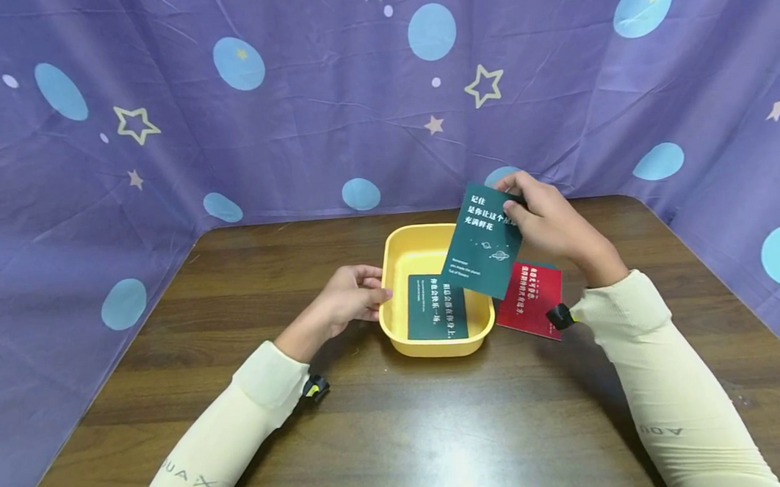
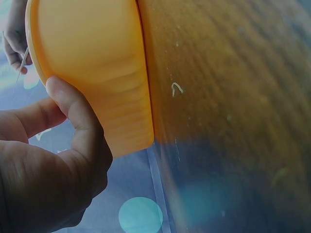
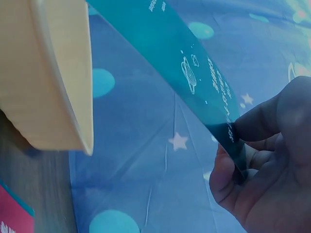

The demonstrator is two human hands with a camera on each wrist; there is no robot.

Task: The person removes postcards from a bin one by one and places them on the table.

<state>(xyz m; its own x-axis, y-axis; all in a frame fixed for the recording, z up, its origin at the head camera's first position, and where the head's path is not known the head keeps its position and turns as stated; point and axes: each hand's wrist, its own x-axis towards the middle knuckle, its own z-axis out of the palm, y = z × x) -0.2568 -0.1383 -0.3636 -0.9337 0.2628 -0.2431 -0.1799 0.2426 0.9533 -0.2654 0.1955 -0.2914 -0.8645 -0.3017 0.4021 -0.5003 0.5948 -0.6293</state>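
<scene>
A yellow plastic basket-like tub stands on the table, with a dark green card with white writing lying inside. My left hand grips the tub's left rim, thumb on the edge; the left wrist view shows the same hand against the orange-looking wall. Over the tub's right side, my right hand pinches another green card by its upper corner, planets and writing facing up. In the right wrist view this card bends slightly between thumb and fingers.
Right of the tub, a red card with white writing lies on the wooden table, a green edge showing beneath it. A purple curtain with stars and blue spots hangs behind and at the sides.
</scene>
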